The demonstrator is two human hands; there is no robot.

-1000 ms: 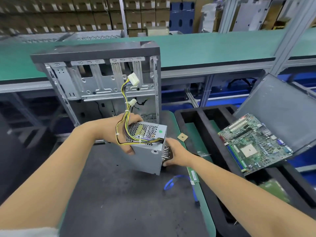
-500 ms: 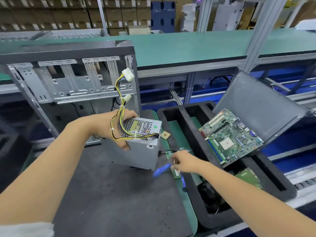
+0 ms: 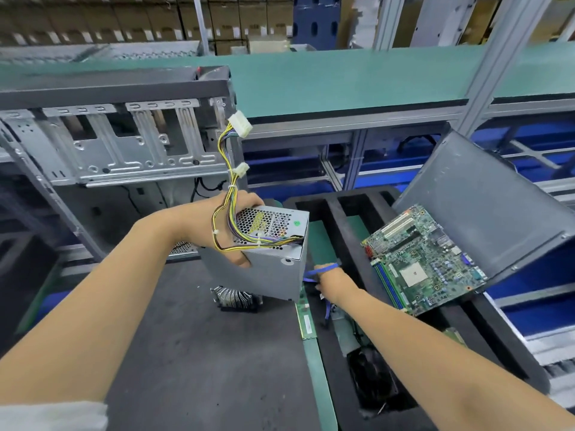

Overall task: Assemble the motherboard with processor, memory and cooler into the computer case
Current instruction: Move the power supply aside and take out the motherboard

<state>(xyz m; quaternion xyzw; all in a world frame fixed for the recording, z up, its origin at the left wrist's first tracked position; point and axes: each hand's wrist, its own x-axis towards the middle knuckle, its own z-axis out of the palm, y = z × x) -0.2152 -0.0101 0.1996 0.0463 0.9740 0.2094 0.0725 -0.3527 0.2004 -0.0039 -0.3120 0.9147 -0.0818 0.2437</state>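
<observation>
My left hand (image 3: pixel 217 228) grips a grey power supply (image 3: pixel 267 262) by its top edge, above the dark mat (image 3: pixel 193 353), its yellow and black cables (image 3: pixel 231 188) rising to white connectors. The open computer case (image 3: pixel 102 144) stands behind it at the left. My right hand (image 3: pixel 329 279) pinches a blue cable (image 3: pixel 322 269) at the edge of the black foam tray (image 3: pixel 342 244). A green motherboard (image 3: pixel 420 259) leans tilted in the tray against a grey case side panel (image 3: pixel 482 206). A finned cooler (image 3: pixel 233 298) lies on the mat under the power supply.
A green memory stick (image 3: pixel 306 318) lies along the mat's right edge. A black fan (image 3: pixel 373 377) sits in a tray slot near me. A green conveyor (image 3: pixel 342 79) runs behind, with metal posts and stacked cartons beyond it.
My right hand left the power supply's side, dropped to the tray edge and took hold of the blue cable. The left hand still holds the power supply up. The view shifted right.
</observation>
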